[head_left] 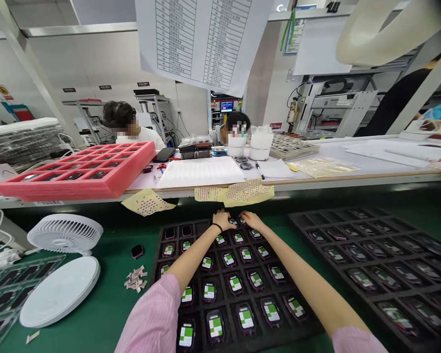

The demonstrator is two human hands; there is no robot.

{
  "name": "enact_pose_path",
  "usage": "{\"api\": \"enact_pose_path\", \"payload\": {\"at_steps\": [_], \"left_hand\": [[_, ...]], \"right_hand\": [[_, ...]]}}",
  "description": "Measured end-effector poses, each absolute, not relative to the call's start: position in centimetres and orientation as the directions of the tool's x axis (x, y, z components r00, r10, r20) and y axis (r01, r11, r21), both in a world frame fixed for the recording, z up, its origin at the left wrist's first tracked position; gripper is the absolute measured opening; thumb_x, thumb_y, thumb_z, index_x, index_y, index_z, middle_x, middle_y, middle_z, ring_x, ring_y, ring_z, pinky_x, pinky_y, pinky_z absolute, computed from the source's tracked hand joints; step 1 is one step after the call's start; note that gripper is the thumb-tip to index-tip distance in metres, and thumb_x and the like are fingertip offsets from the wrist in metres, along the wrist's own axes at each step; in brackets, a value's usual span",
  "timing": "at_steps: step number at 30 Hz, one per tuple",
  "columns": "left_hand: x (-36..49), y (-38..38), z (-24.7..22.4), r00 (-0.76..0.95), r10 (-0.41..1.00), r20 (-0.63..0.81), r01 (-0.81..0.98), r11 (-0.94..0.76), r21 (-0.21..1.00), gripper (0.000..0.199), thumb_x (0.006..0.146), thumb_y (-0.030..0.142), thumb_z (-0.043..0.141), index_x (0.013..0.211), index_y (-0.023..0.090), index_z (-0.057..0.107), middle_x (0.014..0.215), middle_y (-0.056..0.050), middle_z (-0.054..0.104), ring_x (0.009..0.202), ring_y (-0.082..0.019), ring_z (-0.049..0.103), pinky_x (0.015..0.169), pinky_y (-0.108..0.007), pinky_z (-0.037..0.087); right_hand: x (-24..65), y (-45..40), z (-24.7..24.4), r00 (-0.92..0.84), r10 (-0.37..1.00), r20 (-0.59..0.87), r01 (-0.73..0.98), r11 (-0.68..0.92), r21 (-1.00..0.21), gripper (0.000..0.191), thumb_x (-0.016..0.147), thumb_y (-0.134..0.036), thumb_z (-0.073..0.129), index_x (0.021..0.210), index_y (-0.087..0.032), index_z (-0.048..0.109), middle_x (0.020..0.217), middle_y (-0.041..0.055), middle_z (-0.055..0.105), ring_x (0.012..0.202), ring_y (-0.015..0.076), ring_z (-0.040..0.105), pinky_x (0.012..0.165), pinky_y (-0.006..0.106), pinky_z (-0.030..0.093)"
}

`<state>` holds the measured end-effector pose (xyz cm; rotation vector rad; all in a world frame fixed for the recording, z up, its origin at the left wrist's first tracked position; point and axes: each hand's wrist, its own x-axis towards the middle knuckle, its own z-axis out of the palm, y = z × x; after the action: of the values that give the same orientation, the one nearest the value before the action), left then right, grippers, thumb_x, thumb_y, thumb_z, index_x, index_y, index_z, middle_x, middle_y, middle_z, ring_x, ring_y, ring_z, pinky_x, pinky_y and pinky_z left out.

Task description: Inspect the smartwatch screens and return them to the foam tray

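Observation:
A black foam tray [202, 333] lies on the green work surface, its compartments holding several dark watch-like devices with green and white labels. At its far edge my left hand [222, 220], below a black wristband, has curled fingers on a device [232, 222]. Just right of it, my right hand [252, 220] has bent fingertips at the neighbouring device [243, 220]. How firmly either hand grips is too small to tell. Two devices in the far left compartments [170, 233] show dark faces without labels. Left of the tray lies one loose device [137, 251].
A second black tray [297, 220] of devices lies right. Small strips [135, 279], a white fan [64, 233] and clear trays [40, 267] sit left. Above runs a shelf edge [316, 185] with a red foam tray [77, 189]. Two people are beyond it; another is far right.

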<state>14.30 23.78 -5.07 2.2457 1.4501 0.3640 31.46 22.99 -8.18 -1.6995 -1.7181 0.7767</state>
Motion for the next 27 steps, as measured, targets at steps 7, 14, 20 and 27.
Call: {"api": "enact_pose_path", "payload": {"at_steps": [7, 14, 20, 27], "left_hand": [[11.7, 20.8, -3.1, 0.435, 0.897, -0.079, 0.408, -0.119, 0.905, 0.046, 0.069, 0.027, 0.075, 0.109, 0.013, 0.055, 0.099, -0.012, 0.066, 0.093, -0.023, 0.064, 0.072, -0.033, 0.051], [8.1, 15.4, -0.2, 0.526, 0.830, -0.185, -0.005, 0.220, 0.975, 0.044, 0.066, 0.026, 0.078, 0.104, 0.016, 0.057, 0.089, -0.007, 0.067, 0.073, -0.012, 0.064, 0.048, -0.016, 0.038], [5.3, 13.5, 1.8, 0.555, 0.805, -0.209, -0.261, 0.407, 0.876, 0.032, 0.075, 0.032, 0.071, 0.103, 0.019, 0.062, 0.110, -0.010, 0.066, 0.101, -0.018, 0.065, 0.055, -0.014, 0.047], [2.9, 13.5, 2.8, 0.464, 0.850, -0.250, -0.502, 0.485, 0.716, 0.016, 0.086, 0.022, 0.061, 0.095, 0.009, 0.064, 0.113, -0.016, 0.065, 0.101, -0.014, 0.065, 0.068, -0.010, 0.054]], "right_hand": [[31.7, 21.3, -6.4, 0.058, 0.995, -0.087, 0.281, -0.099, -0.955, 0.024, 0.095, -0.032, 0.046, 0.103, -0.013, 0.059, 0.076, 0.0010, 0.063, 0.052, 0.0089, 0.055, 0.049, 0.022, 0.045], [29.5, 15.2, -4.3, -0.111, 0.977, -0.182, -0.140, -0.196, -0.970, 0.021, 0.078, -0.028, 0.063, 0.094, -0.015, 0.065, 0.070, 0.0051, 0.067, 0.048, 0.0122, 0.056, 0.042, 0.023, 0.040], [26.6, 12.3, -1.4, -0.178, 0.978, -0.111, -0.306, -0.163, -0.938, 0.035, 0.068, -0.019, 0.073, 0.103, -0.019, 0.067, 0.076, 0.0037, 0.070, 0.062, 0.0144, 0.064, 0.052, 0.024, 0.046], [23.8, 12.5, 3.5, -0.154, 0.986, 0.058, -0.425, -0.013, -0.905, 0.038, 0.065, -0.020, 0.077, 0.102, -0.019, 0.066, 0.083, 0.0042, 0.070, 0.063, 0.0136, 0.064, 0.051, 0.023, 0.042]]}}
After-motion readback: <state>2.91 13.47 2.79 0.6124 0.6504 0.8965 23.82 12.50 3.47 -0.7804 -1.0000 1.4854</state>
